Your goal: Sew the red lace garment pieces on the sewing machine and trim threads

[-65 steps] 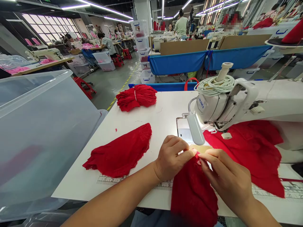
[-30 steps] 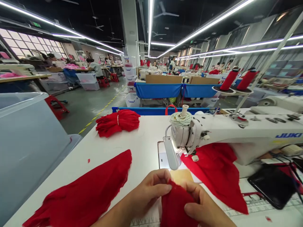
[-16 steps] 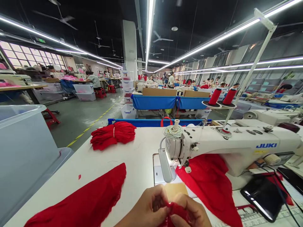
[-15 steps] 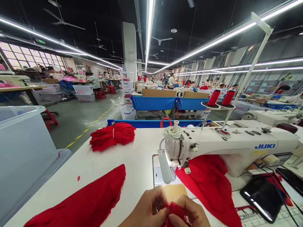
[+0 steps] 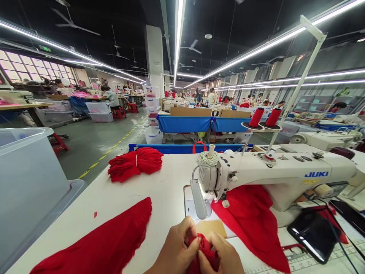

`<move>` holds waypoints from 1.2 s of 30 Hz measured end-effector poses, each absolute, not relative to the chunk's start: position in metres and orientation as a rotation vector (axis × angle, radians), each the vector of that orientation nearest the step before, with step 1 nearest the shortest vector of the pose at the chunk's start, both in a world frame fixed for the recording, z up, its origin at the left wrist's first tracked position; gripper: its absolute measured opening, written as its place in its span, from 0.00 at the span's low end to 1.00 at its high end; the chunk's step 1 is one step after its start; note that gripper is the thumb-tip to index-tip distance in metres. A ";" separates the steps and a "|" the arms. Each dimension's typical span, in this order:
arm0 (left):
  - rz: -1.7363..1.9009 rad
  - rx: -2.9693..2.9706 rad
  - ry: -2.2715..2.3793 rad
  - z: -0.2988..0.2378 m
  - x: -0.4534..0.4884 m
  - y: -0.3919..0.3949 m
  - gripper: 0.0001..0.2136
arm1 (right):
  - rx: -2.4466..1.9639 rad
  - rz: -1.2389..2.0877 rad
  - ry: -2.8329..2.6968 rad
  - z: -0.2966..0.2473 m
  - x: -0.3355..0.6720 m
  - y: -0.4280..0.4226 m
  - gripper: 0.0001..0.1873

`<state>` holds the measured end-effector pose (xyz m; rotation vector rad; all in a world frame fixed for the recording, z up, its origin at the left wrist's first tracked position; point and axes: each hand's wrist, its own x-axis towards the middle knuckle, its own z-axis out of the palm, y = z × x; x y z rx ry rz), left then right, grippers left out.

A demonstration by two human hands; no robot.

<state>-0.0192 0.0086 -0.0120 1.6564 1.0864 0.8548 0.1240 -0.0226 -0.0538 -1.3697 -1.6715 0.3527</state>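
Both hands meet at the front of the table, just below the sewing machine [image 5: 273,175]. My left hand [image 5: 178,245] pinches the edge of a piece of red fabric [image 5: 207,249] between thumb and fingers. On its other side my right hand [image 5: 224,253] grips the same piece, thumb pressed against it. The lower part of this fabric is hidden by the hands and the frame edge. Another red cloth [image 5: 251,220] lies beneath the machine arm, right of the needle area. A third red cloth [image 5: 105,239] is spread on the table to the left.
A tied bundle of red fabric [image 5: 135,164] rests at the table's far left. A large plastic bin [image 5: 25,190] stands left of the table. Right of the machine lie a black glossy object [image 5: 313,236] and cables. Red thread cones [image 5: 256,117] stand behind the machine.
My hands have shifted slightly left and upward with the red fabric, and more of it shows between the fingers. The other cloths lie as before.
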 end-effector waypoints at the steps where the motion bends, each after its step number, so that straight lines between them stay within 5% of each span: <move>1: 0.858 1.638 1.084 -0.011 -0.019 0.009 0.11 | -1.380 0.411 -1.650 -0.054 0.125 -0.021 0.12; 18: 0.869 1.638 0.994 -0.009 -0.021 0.008 0.06 | -1.474 0.546 -1.728 -0.048 0.137 -0.025 0.03; 24: 0.781 1.558 1.045 -0.007 -0.020 0.008 0.08 | -1.475 0.539 -1.712 -0.042 0.134 -0.026 0.12; 36: 0.731 1.596 0.965 -0.010 -0.024 0.013 0.08 | -1.492 0.921 -1.690 -0.012 0.153 -0.021 0.09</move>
